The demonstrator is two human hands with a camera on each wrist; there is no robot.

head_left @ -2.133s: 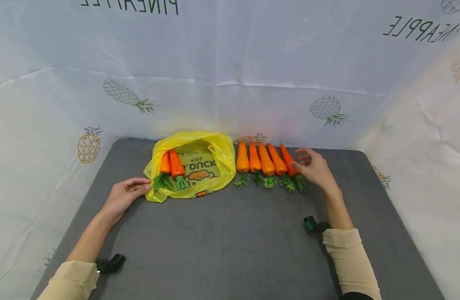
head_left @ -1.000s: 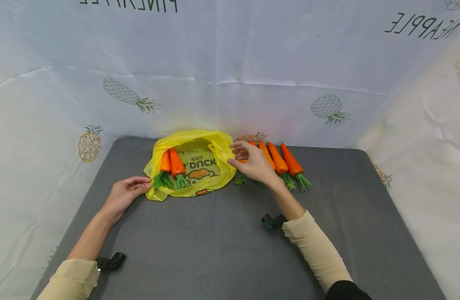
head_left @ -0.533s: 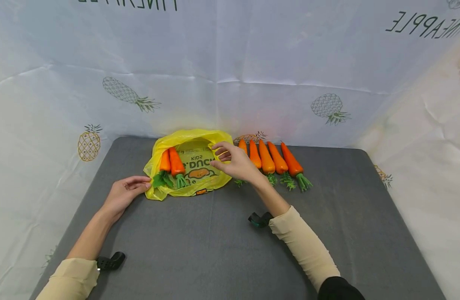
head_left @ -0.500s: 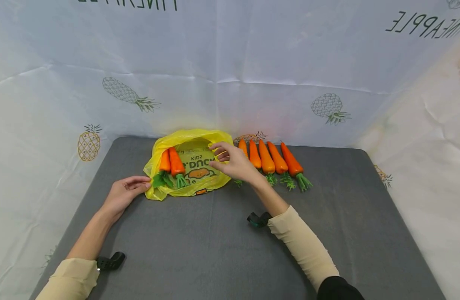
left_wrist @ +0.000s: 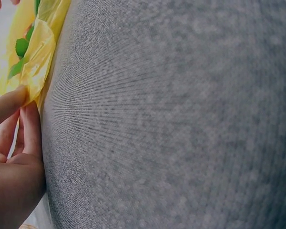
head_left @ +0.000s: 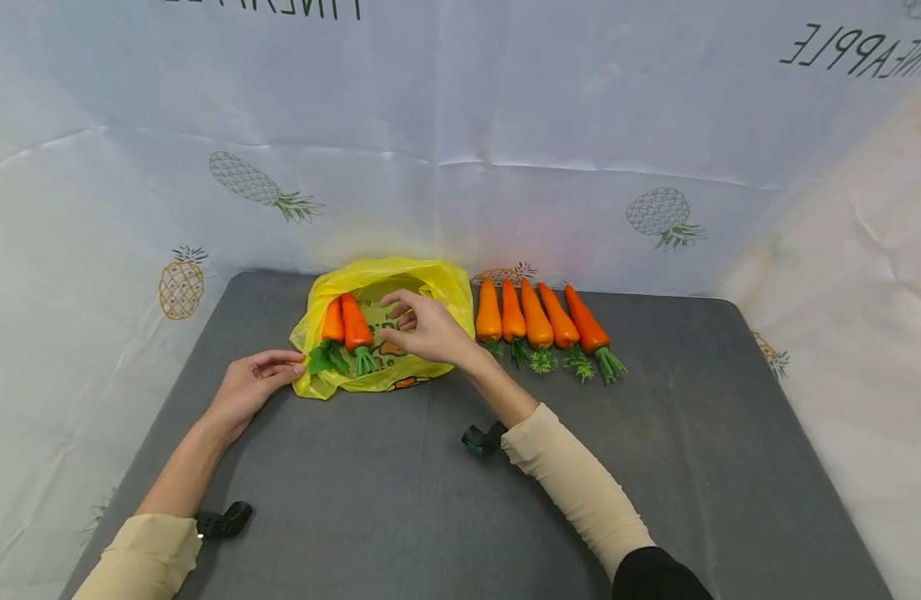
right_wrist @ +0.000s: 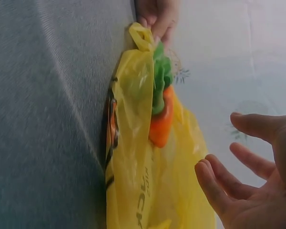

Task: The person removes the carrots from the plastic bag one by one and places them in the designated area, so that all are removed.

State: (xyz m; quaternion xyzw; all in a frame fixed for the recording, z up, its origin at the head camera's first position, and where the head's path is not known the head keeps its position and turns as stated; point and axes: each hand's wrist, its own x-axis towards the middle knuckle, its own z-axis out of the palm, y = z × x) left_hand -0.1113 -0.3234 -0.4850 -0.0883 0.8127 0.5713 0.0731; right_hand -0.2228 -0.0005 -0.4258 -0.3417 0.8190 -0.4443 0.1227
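Two carrots with green tops lie side by side in the yellow plastic bag [head_left: 460, 312]. The nearer one to the bag's middle is the orange-red carrot [head_left: 356, 321]; left of it is a paler carrot [head_left: 332, 323] with leafy greens. My left hand [head_left: 252, 385] pinches the bag's left rim between thumb and fingers, clearly seen in the left wrist view. Over the bag's opening hovers my right hand [head_left: 430, 332], thumb and fingers spread apart with nothing between them. The right wrist view shows this right hand [right_wrist: 257, 176] apart from the carrot in the bag.
Several carrots [head_left: 537, 317] lie in a row right of the bag, tops toward me. All rest on a grey table [head_left: 400, 500] backed by a white sheet [head_left: 460, 100] with printed pineapples. A black wrist camera [head_left: 483, 438] sits by the right sleeve.
My right hand has moved left, from the rightmost carrot in the row, past the row, to above the bag. The left hand keeps its hold on the bag's rim.
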